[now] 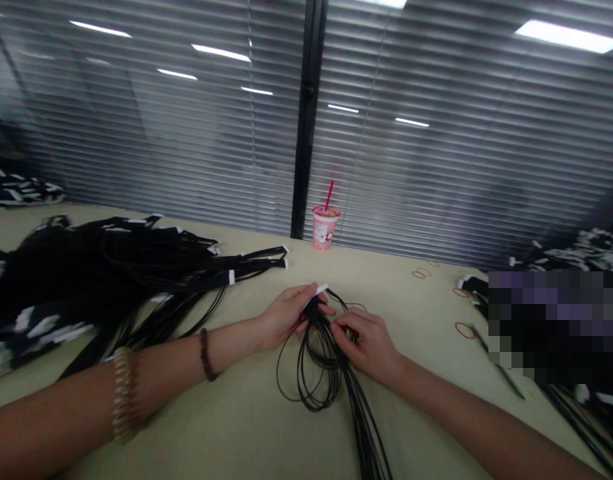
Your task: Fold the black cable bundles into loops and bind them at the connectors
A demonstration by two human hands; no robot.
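Observation:
My left hand [288,315] is closed round the top of a bundle of thin black cords [331,373] that has a white tag at its end. The bundle lies on a pale yellow table [246,427]; its strands loop near my hands and run toward the front edge. My right hand [369,341] rests against the same bundle from the right, fingers curled and pinching some of the strands. A dark bead bracelet and a coiled band sit on my left forearm.
A large heap of black cords with white tags [101,273] fills the table's left side. A pink cup with a red straw [325,228] stands at the back by the blinds. Red rubber bands [465,329] lie to the right, near more cords [576,253] and a blurred-out patch.

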